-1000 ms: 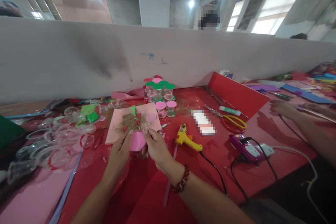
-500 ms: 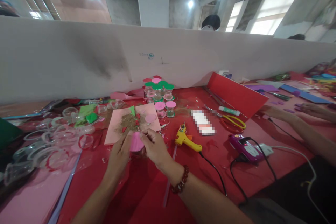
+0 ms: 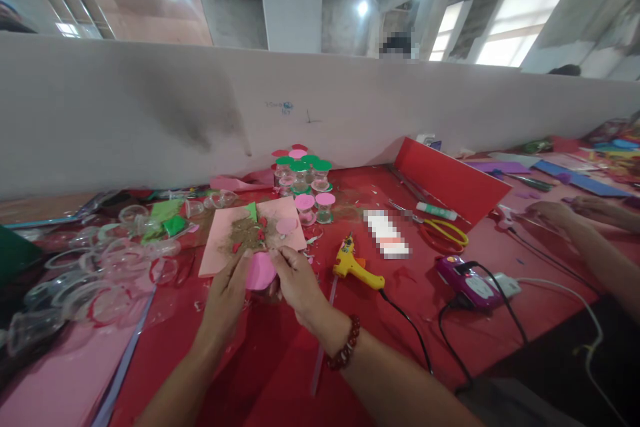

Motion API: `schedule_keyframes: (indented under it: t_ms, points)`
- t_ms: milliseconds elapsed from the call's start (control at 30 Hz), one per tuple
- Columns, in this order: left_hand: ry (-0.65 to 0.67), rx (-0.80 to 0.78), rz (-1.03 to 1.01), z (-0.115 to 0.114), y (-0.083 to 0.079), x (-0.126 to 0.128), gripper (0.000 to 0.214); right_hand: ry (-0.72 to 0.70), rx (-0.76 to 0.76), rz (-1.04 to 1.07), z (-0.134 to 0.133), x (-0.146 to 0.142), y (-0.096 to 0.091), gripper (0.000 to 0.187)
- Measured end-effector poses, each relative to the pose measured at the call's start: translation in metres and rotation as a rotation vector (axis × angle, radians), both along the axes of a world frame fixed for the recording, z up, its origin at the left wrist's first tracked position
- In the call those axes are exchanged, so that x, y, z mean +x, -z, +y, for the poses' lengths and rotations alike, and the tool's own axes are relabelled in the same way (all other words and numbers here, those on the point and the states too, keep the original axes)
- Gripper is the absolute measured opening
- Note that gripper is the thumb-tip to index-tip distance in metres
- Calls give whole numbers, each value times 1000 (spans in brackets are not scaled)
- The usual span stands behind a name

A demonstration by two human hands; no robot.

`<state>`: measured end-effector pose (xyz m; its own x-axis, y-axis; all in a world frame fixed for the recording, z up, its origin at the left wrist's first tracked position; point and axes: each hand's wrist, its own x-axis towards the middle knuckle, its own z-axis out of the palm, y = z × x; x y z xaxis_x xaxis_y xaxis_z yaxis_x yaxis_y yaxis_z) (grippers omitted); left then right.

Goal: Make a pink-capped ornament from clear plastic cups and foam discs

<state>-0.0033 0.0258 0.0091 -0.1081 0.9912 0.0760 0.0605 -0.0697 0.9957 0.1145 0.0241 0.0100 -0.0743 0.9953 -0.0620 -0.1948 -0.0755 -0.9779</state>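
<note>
Between my two hands is a pink foam disc (image 3: 260, 271), gripped at its left and right edges; whatever sits beneath it is mostly hidden. My left hand (image 3: 227, 288) is closed on the left side, and my right hand (image 3: 294, 280) pinches the right side, with a beaded bracelet on that wrist. Just beyond them lies a pink board (image 3: 213, 250) smeared with sand-brown glue and red scraps; a smaller pink disc (image 3: 287, 225) rests on it. Behind that stand several clear cups topped with green and pink discs (image 3: 325, 199).
A yellow glue gun (image 3: 353, 267) with a cord lies right of my hands. Beyond it are scissors (image 3: 447, 232), a glue stick (image 3: 436, 211) and a leaning red board (image 3: 450, 180). A purple power strip (image 3: 467, 283) is nearer. Clear plastic cups (image 3: 117, 260) pile up left. A co-worker's hands (image 3: 555, 217) work at right.
The pink disc in my hands has tilted so that more of its flat face shows. My hands have barely shifted. At right, the co-worker's nearer hand has drawn back and turned.
</note>
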Motion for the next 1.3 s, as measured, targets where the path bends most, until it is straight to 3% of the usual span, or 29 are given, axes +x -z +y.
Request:
schedule_keyframes:
  t_ms: [133,267,400,533,633,733,800,967,1300]
  points:
    - [-6,-14,-3,-1,-3,1,54,-4,-50,46,-1,1,-2,27]
    - [-77,-8,63,-2,-8,1,49,-22,60,53,-1,0,2,12]
    - [-68,-17,62,1,-1,-2,44,-18,149,-53,1,-2,11,25]
    - [-59,-3,47,2,4,-3,43,-56,125,-119,1,-2,14,22]
    - [-53,-12,83,-1,-4,1,44,-102,82,-95,1,-1,12,17]
    - [-52,-13,112,-5,-12,4,44,-112,73,-90,2,1,8,24]
    - [-43,-12,96,-6,-13,5,45,-79,109,-113,4,2,7,28]
    - [126,53,-6,-3,-1,5,48,194,259,-217,7,6,7,26]
    - [202,19,-57,-2,4,1,58,196,223,-153,8,6,9,26]
